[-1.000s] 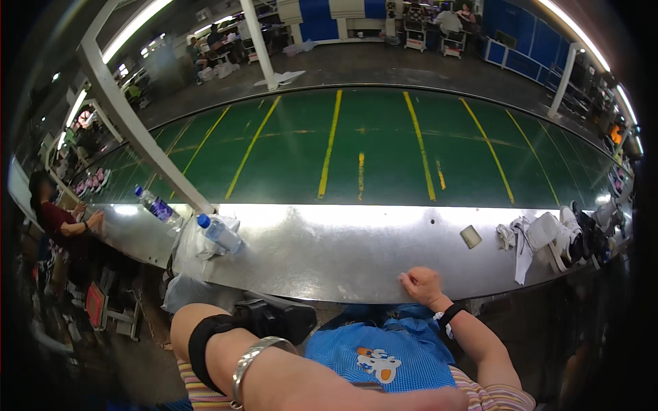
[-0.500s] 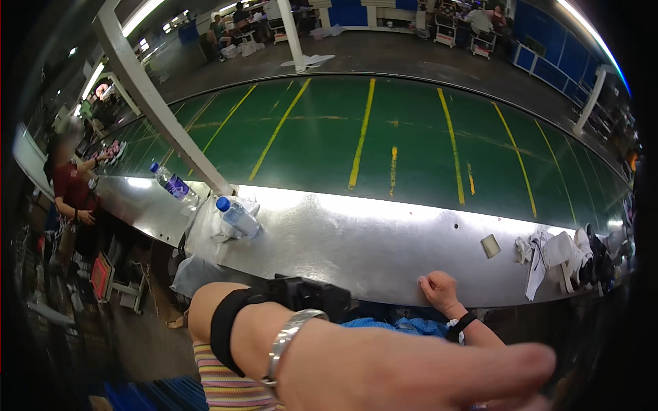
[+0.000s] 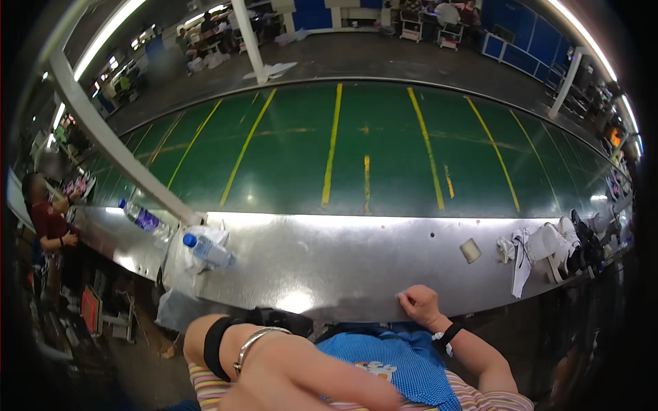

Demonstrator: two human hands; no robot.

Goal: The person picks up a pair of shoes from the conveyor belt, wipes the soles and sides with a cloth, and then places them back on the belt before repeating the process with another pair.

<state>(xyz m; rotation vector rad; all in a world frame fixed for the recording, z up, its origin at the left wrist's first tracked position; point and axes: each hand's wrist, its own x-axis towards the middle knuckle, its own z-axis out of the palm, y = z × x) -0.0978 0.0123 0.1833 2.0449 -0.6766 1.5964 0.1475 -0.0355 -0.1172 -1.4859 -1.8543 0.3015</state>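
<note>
Now my left hand [image 3: 322, 377] has swung up close under the camera, fingers loosely spread and holding nothing, a metal bracelet [image 3: 255, 342] at its wrist. Since a second ago my right hand [image 3: 419, 305] stays curled, empty, on the near edge of the steel worktop [image 3: 343, 260]. Two water bottles [image 3: 209, 251] lie well to the left.

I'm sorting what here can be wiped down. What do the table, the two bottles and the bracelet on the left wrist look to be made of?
Table: bare sheet metal, likely steel, brushed and shiny; lamp glare shows on it.
Bottles: clear plastic with blue caps; you can see through them.
Bracelet: silvery metal by its gleam, though it is blurred.
The right hand rests closed on the table edge.
</note>
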